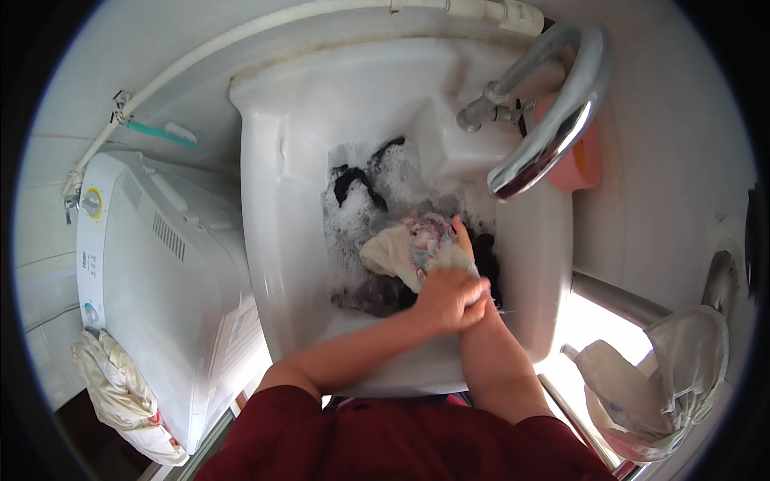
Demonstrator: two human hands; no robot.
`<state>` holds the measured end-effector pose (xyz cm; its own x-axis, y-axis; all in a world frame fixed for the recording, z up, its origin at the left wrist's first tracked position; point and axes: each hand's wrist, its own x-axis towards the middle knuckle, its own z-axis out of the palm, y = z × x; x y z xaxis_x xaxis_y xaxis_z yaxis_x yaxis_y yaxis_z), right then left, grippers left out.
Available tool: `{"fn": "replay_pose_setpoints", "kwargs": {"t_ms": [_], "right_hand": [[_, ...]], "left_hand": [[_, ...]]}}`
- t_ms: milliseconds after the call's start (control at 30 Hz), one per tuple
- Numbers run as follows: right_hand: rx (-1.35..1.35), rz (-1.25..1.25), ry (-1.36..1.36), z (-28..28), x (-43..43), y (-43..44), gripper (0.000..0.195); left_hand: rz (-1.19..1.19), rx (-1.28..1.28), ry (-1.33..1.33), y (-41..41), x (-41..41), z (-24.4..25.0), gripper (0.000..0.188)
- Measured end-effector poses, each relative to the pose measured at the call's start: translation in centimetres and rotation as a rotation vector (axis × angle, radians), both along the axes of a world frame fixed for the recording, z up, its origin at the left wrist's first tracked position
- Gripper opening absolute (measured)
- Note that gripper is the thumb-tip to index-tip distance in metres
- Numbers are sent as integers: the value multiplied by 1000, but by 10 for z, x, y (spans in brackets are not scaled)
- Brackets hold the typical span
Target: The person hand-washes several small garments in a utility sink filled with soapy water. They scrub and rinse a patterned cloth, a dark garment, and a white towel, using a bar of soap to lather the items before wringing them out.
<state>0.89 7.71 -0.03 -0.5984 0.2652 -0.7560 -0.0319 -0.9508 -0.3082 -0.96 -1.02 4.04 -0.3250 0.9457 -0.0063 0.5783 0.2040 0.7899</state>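
A wet white cloth with a pink and blue pattern (428,240) lies over soapy water in a white ceramic sink (264,240). My left hand (451,297) is closed on part of this cloth, at the wrist of my other arm. Under and beside the cloth is my right hand (463,237), its thumb or a finger pointing up; the cloth and my left hand hide the rest of it. Dark wet cloth (355,183) shows through the foam at the left, and more dark cloth (487,258) lies right of my hands.
A curved chrome faucet (577,132) arches over the sink's right side. A pink plastic container (586,159) stands behind it. At the left is a white Haier appliance (180,288) with off-white cloth hanging at its corner; a teal brush (162,132) hangs above. A mesh-like bag (656,385) hangs lower right.
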Motion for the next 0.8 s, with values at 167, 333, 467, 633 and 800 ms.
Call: {"fn": "replay_pose_setpoints", "kwargs": {"t_ms": [167,333,467,633,800], "right_hand": [[10,-154,-88,0,-23,-14,41],[-145,-209,448,-93,8,-7,39],[80,-242,34,-42,0,-8,37],[260,20,-171,-1,-8,11,58],[263,-29,-198,-43,4,7,63]], "left_hand": [[612,-187,-398,47,-85,-44,24],[152,291,-102,26,-25,-18,23],[429,13,-136,47,-54,-49,17],[904,-210,92,1,-154,-142,30],[393,-531,191,-41,-121,-158,29]]}}
